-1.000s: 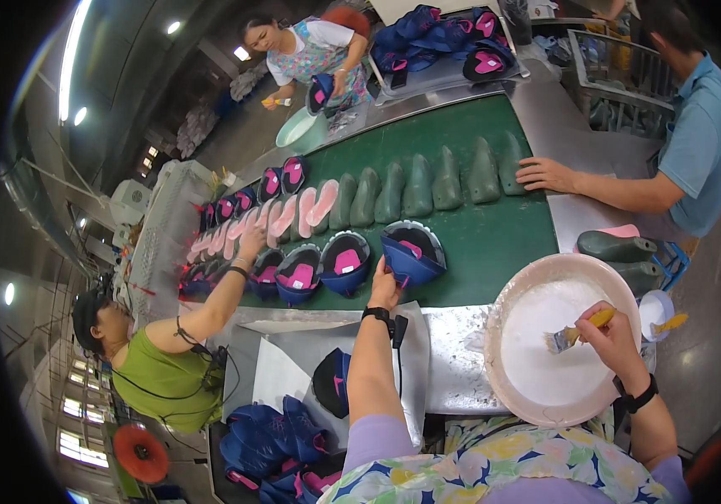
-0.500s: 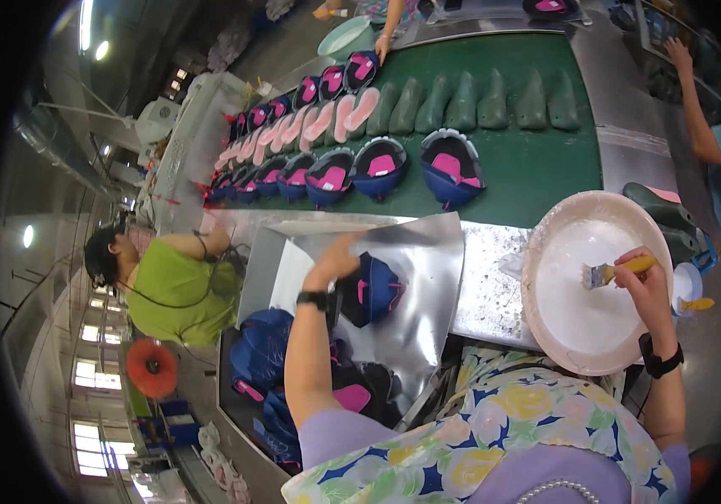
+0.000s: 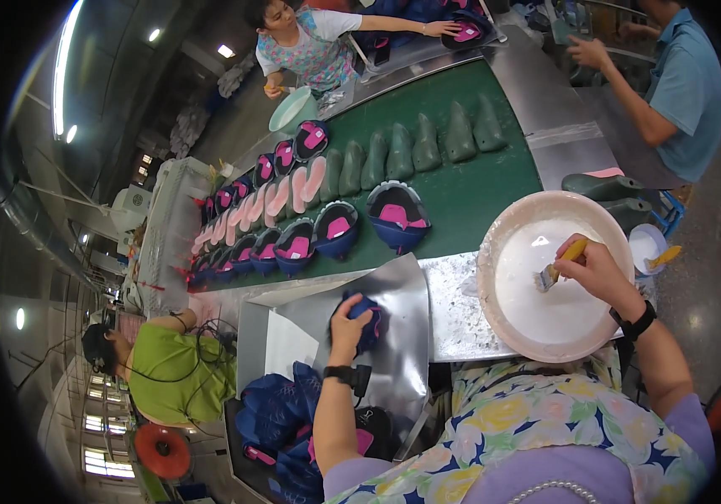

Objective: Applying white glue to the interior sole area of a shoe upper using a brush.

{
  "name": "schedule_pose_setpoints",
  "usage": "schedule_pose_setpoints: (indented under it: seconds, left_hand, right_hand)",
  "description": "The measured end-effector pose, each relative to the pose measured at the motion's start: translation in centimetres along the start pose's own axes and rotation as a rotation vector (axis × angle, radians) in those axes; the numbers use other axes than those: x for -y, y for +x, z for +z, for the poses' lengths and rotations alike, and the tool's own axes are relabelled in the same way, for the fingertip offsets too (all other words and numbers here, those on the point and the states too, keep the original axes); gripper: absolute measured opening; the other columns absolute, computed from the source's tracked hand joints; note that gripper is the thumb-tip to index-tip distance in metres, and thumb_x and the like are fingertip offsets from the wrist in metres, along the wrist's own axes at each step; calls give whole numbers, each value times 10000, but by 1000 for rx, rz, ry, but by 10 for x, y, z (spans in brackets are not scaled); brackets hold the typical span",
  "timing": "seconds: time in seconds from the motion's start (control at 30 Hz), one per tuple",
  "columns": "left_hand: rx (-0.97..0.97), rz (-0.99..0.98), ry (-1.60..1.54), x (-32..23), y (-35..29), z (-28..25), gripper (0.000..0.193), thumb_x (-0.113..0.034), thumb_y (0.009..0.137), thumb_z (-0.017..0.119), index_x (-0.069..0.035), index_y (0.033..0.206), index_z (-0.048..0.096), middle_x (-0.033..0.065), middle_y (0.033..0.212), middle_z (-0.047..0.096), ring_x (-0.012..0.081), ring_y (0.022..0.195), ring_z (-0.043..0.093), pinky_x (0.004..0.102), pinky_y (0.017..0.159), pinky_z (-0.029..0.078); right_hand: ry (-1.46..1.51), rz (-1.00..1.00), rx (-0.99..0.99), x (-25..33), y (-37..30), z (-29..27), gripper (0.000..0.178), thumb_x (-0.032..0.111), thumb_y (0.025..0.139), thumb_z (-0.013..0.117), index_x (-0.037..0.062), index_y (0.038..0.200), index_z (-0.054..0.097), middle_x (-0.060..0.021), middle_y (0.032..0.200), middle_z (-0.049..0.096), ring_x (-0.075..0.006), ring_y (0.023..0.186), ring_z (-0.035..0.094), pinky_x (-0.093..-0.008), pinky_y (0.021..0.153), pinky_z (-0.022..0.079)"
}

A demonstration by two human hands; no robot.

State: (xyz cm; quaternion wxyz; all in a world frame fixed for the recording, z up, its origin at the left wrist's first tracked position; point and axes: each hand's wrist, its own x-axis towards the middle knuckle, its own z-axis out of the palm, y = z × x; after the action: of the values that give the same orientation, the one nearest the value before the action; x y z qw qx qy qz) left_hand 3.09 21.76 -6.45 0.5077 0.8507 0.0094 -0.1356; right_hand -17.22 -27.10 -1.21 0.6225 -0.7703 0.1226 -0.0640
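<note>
My right hand (image 3: 594, 270) is closed round the yellow handle of a paintbrush (image 3: 550, 275). Its bristles are at the white liquid (image 3: 537, 315) inside a wide pale pink basin (image 3: 490, 296). My left hand (image 3: 347, 329) grips a navy blue shoe upper (image 3: 371, 326) with pink lines, over a shiny metal sheet (image 3: 402, 336). Part of this upper is hidden by my fingers. Below my left forearm, more navy and pink shoe uppers (image 3: 272, 412) lie heaped in a grey tray (image 3: 251, 357).
Beyond the basin runs a green conveyor belt (image 3: 470, 181) with rows of uppers (image 3: 398, 218), pink insoles (image 3: 314, 178) and dark green shoe lasts (image 3: 426, 143). A small white tub (image 3: 646, 248) with another brush stands right of the basin. Co-workers (image 3: 180, 370) are around the belt.
My left hand has closed on the navy upper. The brush has shifted left and down in the basin. The view has turned, and a far co-worker now reaches to an upper at the back.
</note>
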Motion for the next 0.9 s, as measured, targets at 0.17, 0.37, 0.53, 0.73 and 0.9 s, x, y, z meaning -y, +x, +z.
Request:
schedule_pose_setpoints:
  seconds: [0.17, 0.37, 0.53, 0.73, 0.9]
  left_hand:
    - [20, 121, -894, -90, -48, 6, 502, -7, 852, 634, -84, 1339, 540, 97, 1149, 659, 222, 1045, 634, 412, 992, 497]
    - [62, -471, -1112, 13, -68, 4, 174, -77, 733, 594, -103, 905, 592, 66, 832, 604, 215, 718, 523, 368, 774, 440]
    - [-79, -95, -179, 46, -79, -4, 375, 25, 717, 556, -43, 1078, 634, 175, 1182, 589, 324, 1123, 559, 534, 1035, 410]
    - [316, 725, 1185, -17, -92, 19, 702, 91, 658, 637, -253, 1269, 665, 75, 1425, 525, 329, 1306, 477, 440, 1070, 362]
    - [474, 711, 1153, -37, -58, 13, 569, 96, 681, 585, -169, 1173, 696, 32, 1184, 682, 281, 1133, 592, 422, 916, 458]
  right_hand:
    - [17, 1, 1, -9, 2, -3, 196, 127, 880, 730, -11, 979, 633, -54, 837, 677, -100, 743, 643, -248, 675, 513]
    - [-34, -13, -8, -9, 1, -8, 171, 136, 883, 743, -6, 926, 657, -29, 806, 676, -85, 710, 613, -237, 658, 491]
    - [-195, 10, -68, -7, 5, -21, 143, 115, 885, 736, 3, 909, 651, -13, 803, 644, -75, 709, 588, -230, 645, 474]
    - [-201, -102, -18, -21, 23, 15, 183, 171, 896, 742, 10, 917, 658, -41, 737, 661, -93, 705, 615, -262, 634, 489]
    - [-322, -177, 317, 3, 10, 58, 221, 202, 867, 743, 20, 905, 623, -146, 813, 663, -295, 731, 648, -376, 688, 502]
